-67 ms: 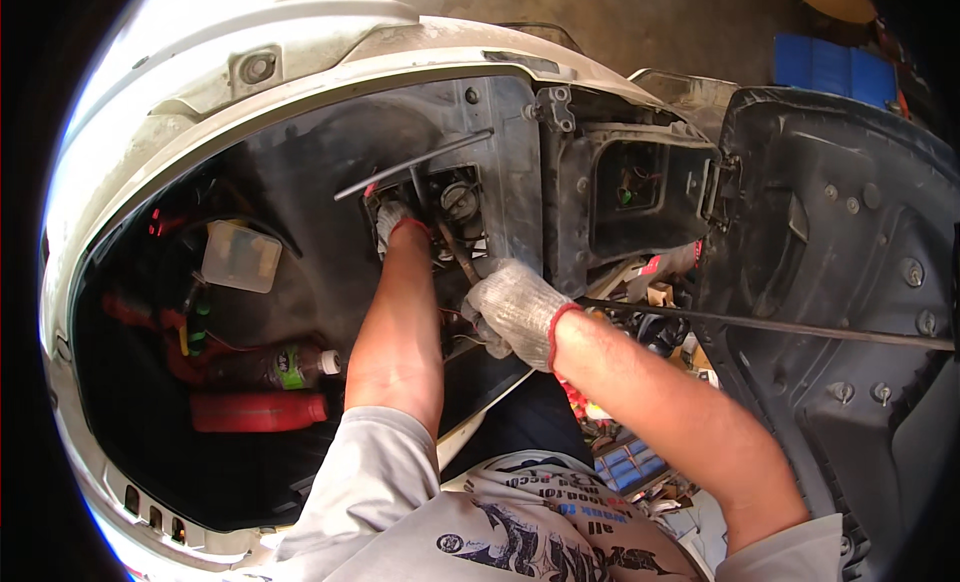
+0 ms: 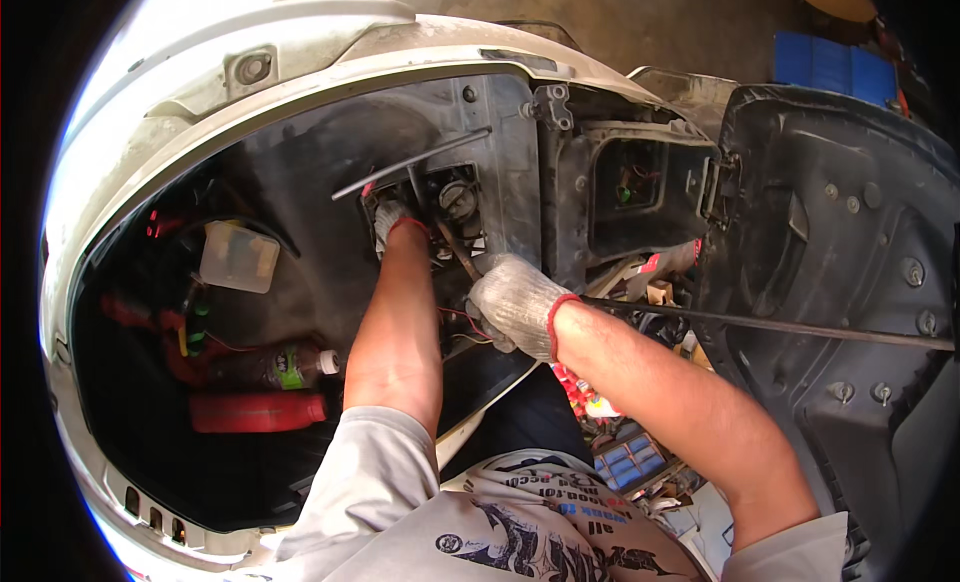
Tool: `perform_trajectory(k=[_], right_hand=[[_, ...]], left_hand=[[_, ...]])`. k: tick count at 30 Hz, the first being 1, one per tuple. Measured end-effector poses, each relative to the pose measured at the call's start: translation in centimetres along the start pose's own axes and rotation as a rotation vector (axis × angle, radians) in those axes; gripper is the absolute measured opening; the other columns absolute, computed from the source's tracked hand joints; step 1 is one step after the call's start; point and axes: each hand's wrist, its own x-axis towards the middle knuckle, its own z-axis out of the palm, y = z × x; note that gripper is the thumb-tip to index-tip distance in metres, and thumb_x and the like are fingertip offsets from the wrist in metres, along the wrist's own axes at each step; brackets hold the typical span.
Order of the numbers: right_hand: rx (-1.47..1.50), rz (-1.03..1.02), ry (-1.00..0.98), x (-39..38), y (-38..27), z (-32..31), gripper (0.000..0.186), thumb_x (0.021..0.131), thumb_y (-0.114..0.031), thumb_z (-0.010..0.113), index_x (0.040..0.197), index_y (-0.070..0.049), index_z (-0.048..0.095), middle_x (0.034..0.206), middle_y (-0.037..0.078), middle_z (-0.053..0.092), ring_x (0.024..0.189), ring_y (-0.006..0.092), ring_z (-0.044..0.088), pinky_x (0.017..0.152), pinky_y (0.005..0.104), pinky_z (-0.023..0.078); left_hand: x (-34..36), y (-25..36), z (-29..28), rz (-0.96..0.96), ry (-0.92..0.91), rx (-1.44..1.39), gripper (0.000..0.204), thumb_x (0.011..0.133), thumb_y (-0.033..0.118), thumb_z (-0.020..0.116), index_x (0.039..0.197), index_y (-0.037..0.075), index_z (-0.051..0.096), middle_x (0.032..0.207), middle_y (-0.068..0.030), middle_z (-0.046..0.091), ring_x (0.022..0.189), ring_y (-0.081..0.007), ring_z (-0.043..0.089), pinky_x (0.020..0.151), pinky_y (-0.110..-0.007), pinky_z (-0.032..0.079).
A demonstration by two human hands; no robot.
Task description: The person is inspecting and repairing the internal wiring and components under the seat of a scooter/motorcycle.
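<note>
My left hand [image 2: 392, 220], in a pale knitted glove with a red cuff, reaches into a square opening in the floor of a scooter's black under-seat storage bin [image 2: 310, 182]. Its fingers are hidden down there. A T-handle wrench [image 2: 412, 164] stands in the opening beside it, its long bar slanting above the hand. Engine parts [image 2: 460, 200] show on the opening's right side. My right hand [image 2: 520, 297], gloved alike, is closed around a thin brownish metal rod [image 2: 458, 250] whose far end slants into the opening. Thin red wires [image 2: 466, 318] run just left of this hand.
Left in the bin lie a clear plastic box [image 2: 240, 256], a dark bottle with a white cap [image 2: 285, 366] and a red bottle [image 2: 255, 412]. The raised black seat [image 2: 850, 222] stands at the right, with a long dark bar [image 2: 780, 324] crossing it. Blue bins [image 2: 835, 67] sit behind.
My right hand has shifted slightly downward, and more of the wires beside it shows. The left hand stays in the opening.
</note>
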Motion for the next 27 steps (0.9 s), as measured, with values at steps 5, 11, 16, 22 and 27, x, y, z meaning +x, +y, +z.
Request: perform_trajectory(k=[5, 11, 16, 22, 27], right_hand=[[0.429, 0.049, -0.156, 3.1, 2.4, 2.4, 0.016, 0.082, -0.021, 0.058, 0.079, -0.017, 0.074, 0.078, 0.004, 0.069, 0.077, 0.0176, 0.065, 0.067, 0.0363, 0.046], [0.948, 0.166, -0.211, 4.2, 5.4, 1.8, 0.015, 0.079, -0.028, 0.063, 0.077, -0.018, 0.074, 0.079, 0.006, 0.07, 0.078, 0.0213, 0.067, 0.068, 0.0354, 0.047], [0.974, 0.718, 0.087, 2.2, -7.1, 0.1, 0.012, 0.086, -0.022, 0.054, 0.081, -0.02, 0.065, 0.066, 0.002, 0.058, 0.062, 0.0205, 0.058, 0.055, 0.0392, 0.043], [0.856, 0.602, 0.079, 1.0, -11.1, -2.9, 0.01, 0.079, 0.002, 0.048, 0.086, -0.003, 0.051, 0.059, 0.005, 0.046, 0.043, 0.0166, 0.042, 0.037, 0.032, 0.028], [-0.142, -0.476, 0.128, 3.9, 1.0, 4.3, 0.013, 0.082, -0.003, 0.049, 0.09, -0.005, 0.06, 0.06, 0.006, 0.054, 0.049, 0.0225, 0.055, 0.044, 0.037, 0.041]], left_hand=[[4.3, -4.8, 5.3, -0.069, 0.027, 0.008, 0.061, 0.091, 0.056, 0.036, 0.137, 0.018, 0.048, 0.143, -0.0048, 0.044, 0.129, -0.0265, 0.041, 0.103, -0.039, 0.035], [5.5, 1.7, 6.9, 0.076, -0.195, -0.123, 0.054, 0.092, 0.051, 0.039, 0.132, 0.018, 0.052, 0.138, -0.0034, 0.048, 0.122, -0.026, 0.045, 0.1, -0.039, 0.036], [6.1, -7.2, 10.4, -0.191, 0.04, -0.854, 0.062, 0.095, 0.055, 0.035, 0.125, 0.005, 0.058, 0.122, -0.0089, 0.061, 0.107, -0.0239, 0.058, 0.085, -0.035, 0.046], [0.3, -2.4, -1.2, -0.164, 0.003, -0.341, 0.061, 0.092, 0.057, 0.038, 0.13, 0.012, 0.053, 0.131, -0.0092, 0.055, 0.116, -0.0271, 0.053, 0.093, -0.037, 0.044], [4.2, -3.5, 4.2, -0.155, -0.049, -0.54, 0.056, 0.091, 0.055, 0.043, 0.134, 0.02, 0.049, 0.137, -0.0071, 0.051, 0.122, -0.0284, 0.05, 0.097, -0.037, 0.042]])
